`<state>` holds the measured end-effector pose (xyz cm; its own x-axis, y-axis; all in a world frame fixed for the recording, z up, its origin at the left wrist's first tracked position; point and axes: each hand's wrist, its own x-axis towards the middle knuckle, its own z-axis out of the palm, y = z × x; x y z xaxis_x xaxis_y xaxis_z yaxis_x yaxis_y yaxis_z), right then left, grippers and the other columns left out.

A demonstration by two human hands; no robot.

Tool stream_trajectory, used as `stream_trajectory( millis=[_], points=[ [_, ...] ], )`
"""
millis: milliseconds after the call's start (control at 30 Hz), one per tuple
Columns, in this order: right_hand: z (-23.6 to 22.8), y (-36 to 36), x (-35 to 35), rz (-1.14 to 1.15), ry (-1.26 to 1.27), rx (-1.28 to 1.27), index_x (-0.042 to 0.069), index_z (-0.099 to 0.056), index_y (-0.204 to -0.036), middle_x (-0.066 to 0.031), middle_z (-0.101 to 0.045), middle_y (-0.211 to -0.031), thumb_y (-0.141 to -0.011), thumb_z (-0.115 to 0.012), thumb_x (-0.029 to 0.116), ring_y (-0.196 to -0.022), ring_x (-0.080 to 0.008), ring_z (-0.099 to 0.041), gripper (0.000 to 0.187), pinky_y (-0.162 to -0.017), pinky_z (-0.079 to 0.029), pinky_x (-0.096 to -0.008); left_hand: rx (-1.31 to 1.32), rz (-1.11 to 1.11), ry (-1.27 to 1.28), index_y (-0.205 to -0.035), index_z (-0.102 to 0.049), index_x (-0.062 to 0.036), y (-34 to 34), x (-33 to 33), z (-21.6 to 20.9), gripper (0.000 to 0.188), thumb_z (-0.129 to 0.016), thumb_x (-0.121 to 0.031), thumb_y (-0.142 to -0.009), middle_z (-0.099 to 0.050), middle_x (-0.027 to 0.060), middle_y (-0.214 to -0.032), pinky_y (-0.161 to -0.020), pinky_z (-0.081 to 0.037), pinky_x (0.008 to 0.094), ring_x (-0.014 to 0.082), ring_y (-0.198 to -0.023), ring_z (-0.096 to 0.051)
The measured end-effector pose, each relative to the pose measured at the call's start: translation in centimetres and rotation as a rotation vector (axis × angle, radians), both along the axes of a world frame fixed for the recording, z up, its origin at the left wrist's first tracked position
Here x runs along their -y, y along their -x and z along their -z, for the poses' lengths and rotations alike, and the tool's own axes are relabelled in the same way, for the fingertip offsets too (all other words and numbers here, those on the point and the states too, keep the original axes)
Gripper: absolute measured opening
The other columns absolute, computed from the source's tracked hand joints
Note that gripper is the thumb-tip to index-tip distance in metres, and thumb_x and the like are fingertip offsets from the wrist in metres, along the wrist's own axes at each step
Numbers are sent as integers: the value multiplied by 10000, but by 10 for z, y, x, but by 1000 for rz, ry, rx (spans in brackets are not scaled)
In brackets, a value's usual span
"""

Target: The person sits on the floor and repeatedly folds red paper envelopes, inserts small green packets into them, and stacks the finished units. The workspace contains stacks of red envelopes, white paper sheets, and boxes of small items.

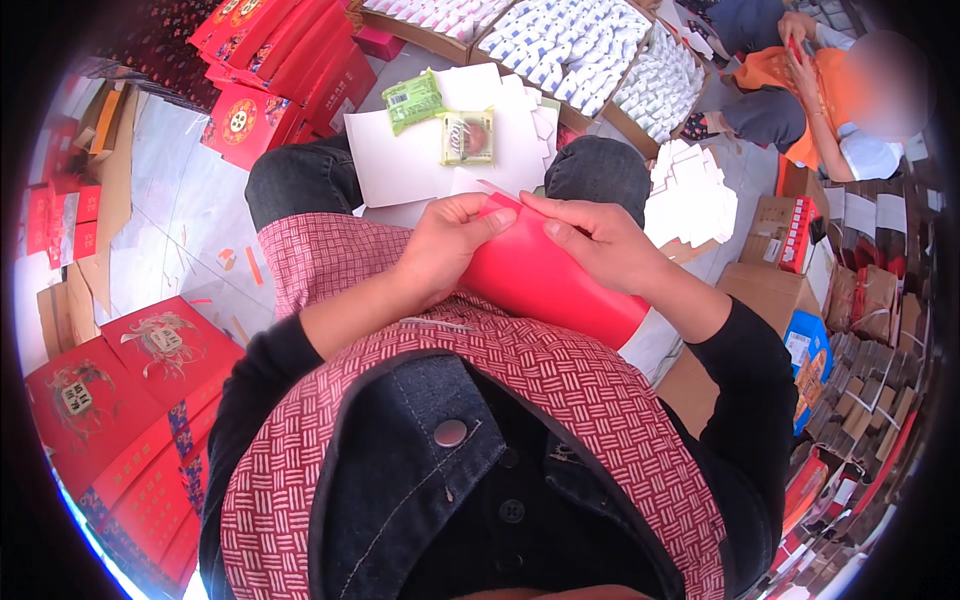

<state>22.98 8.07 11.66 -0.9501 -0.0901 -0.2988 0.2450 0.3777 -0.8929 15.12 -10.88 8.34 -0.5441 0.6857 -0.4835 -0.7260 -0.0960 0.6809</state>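
Head view: the left hand (445, 242) pinches a red sheet (556, 285) at its upper left corner, thumb on the near face and fingers curled behind. The right hand (606, 238) grips the same edge just beside it, thumb and forefinger pressed together on the sheet. The sheet slants down to the right over the lap, in front of a red patterned apron (625, 425), its lower part passing below the right hand. Beyond the hands, white boards (385, 160) lie between the person's knees, and on them sit a green packet (411, 101) and a clear packet (468, 138) (something round and brownish shows through its wrapper). White cards (690, 195) are heaped past the right knee. Red boxes (243, 122) stand stacked at the upper left, more red cases (120, 400) at the lower left. Small white packets (565, 48) fill open cartons at the top, and a co-worker (815, 90) in orange sits at the upper right, holding a small red thing.
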Motion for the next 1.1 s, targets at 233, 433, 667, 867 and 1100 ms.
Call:
stream_trajectory(
  millis=[233, 433, 667, 867, 1100],
  points=[
    [-7, -4, -9, -139, 65, -92, 79, -429, -1327, -125, -539, -1202, -935, -444, 123, -1068, -207, -543, 395, -916, -407, -281, 26, -43, -33, -959, -633, 33, 4, 1, -1, 139, -554, -52, -883, -661, 103, -880, -691, -511, 241, 128, -752, -619],
    [-10, -7, -11, -182, 115, -51, 71, -373, -1363, -133, -466, -1302, -937, -429, 114, -1163, -220, -485, 432, -972, -368, -292, 27, -38, -59, -947, -639, 39, 4, 2, -1, 138, -567, -54, -875, -661, 109, -874, -699, -511, 243, 131, -755, -619],
    [-11, -6, -11, -215, 136, -47, 55, -347, -1375, -139, -432, -1339, -935, -432, 115, -1211, -229, -447, 452, -1000, -341, -303, -4, -28, -63, -939, -644, 38, 5, 0, -1, 136, -567, -53, -874, -663, 105, -870, -695, -506, 237, 125, -751, -618],
    [-9, -5, -9, -277, 78, -63, 40, -322, -1381, -164, -399, -1362, -927, -448, 120, -1238, -255, -421, 477, -1012, -328, -318, -16, -24, -41, -944, -646, 35, 6, 2, 3, 140, -574, -62, -872, -661, 102, -864, -680, -505, 233, 120, -742, -613],
    [-14, -3, -8, -335, 7, -103, 91, -341, -1383, -166, -389, -1365, -902, -495, 134, -1237, -274, -420, 506, -1007, -337, -334, -22, -24, -3, -947, -645, 39, 5, 2, 3, 147, -578, -68, -871, -659, 99, -852, -676, -503, 235, 123, -738, -609]
  ],
)
